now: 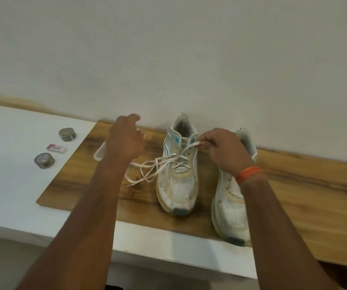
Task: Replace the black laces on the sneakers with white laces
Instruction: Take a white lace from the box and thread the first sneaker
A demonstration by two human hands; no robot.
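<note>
White flat lace (160, 164) is partly threaded through the worn white mesh sneaker with blue accents (178, 170), which stands toes toward the person on the wooden board (293, 185). Its loose end trails in loops off that sneaker's left side. The right hand (224, 149) pinches the other end just right of the upper eyelets, drawing it up and rightward. The left hand (126, 139) hovers left of the sneaker, fingers loosely curled; whether it holds anything I cannot tell. The right hand seems better placed for the next eyelet.
</note>
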